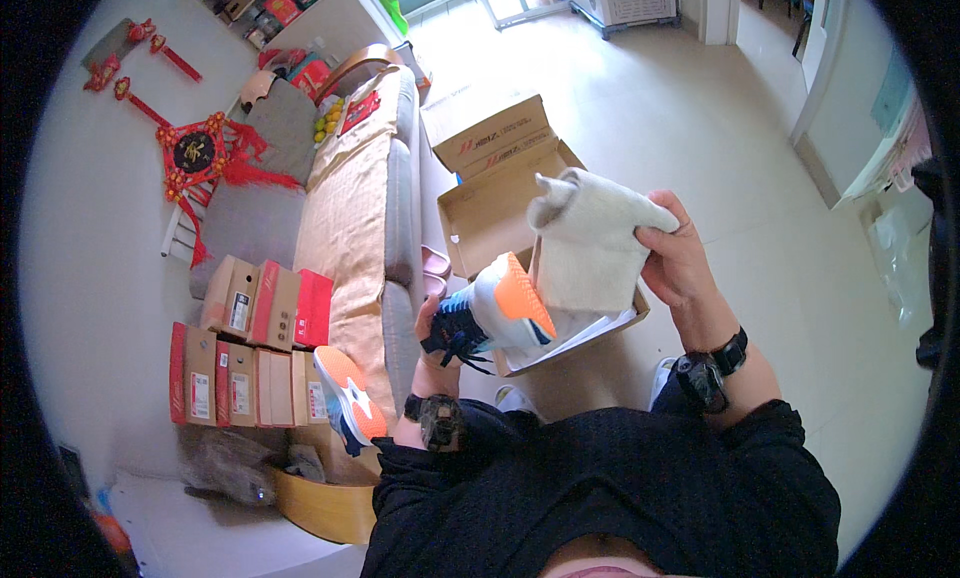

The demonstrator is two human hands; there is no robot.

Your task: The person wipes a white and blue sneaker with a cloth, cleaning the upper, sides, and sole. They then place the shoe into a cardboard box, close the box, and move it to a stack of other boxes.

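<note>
My left hand (435, 327) grips a running shoe (487, 304) by its front part; the shoe is white and dark blue with an orange heel. Between the fingers and thumb of my right hand (671, 252) a cream cloth (600, 240) is pinched at one corner, and it hangs over an open cardboard shoebox (487, 225). White paper (589, 342) shows inside the box below the cloth. A second shoe with an orange and white sole (351, 394) lies on its side on the sofa's near end, left of my left forearm.
Several shoeboxes (274, 304) are stacked at the sofa's near end. The long sofa (345, 203) bears a beige cover, with yellow and green fruit (328, 120) farther along. Pink slippers (435, 261) stand on the floor beside it. My feet are just below the open box.
</note>
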